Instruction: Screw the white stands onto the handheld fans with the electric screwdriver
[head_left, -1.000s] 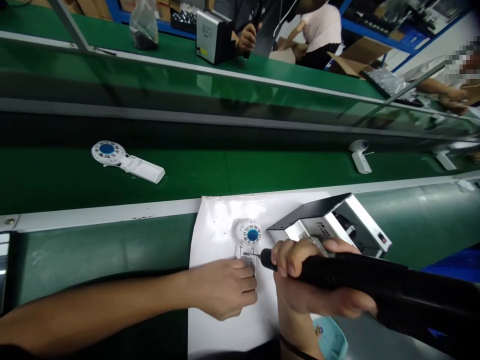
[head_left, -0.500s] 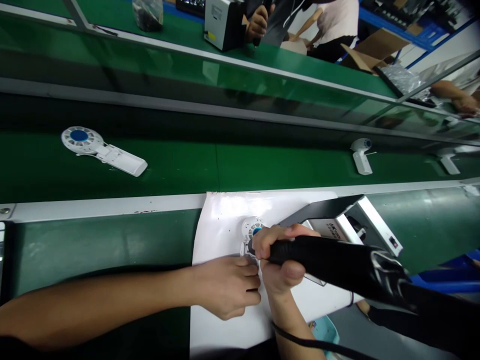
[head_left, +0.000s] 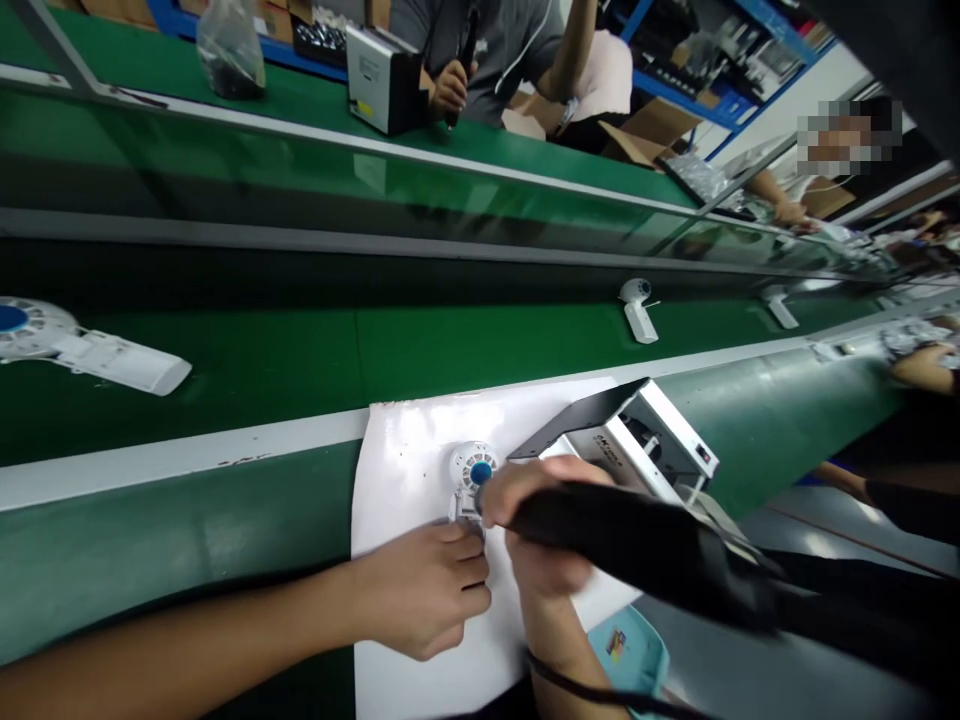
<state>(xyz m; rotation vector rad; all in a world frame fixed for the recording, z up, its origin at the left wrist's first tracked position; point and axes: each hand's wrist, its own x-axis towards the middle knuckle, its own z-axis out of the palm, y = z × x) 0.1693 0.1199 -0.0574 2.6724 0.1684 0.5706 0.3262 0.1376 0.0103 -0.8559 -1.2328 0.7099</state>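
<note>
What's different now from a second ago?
The right hand brought the black screwdriver closer to the white fan on the sheet. The leftmost fan slid left on the green belt, partly out of view. Nothing was let go: the screwdriver stays gripped, and the left hand still steadies the white fan.

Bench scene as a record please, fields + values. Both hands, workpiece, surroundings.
left hand: fingers curled over the fan's handle
right hand: gripping black power screwdriver
screwdriver tip: hidden behind right hand
workpiece: white handheld fan, blue hub facing up
under workpiece: white sheet
beside sheet's right edge, lower: teal bin
on sheet, right: silver-and-black box
green belt: more white units
across belt: co-worker's hand holding black tool
</note>
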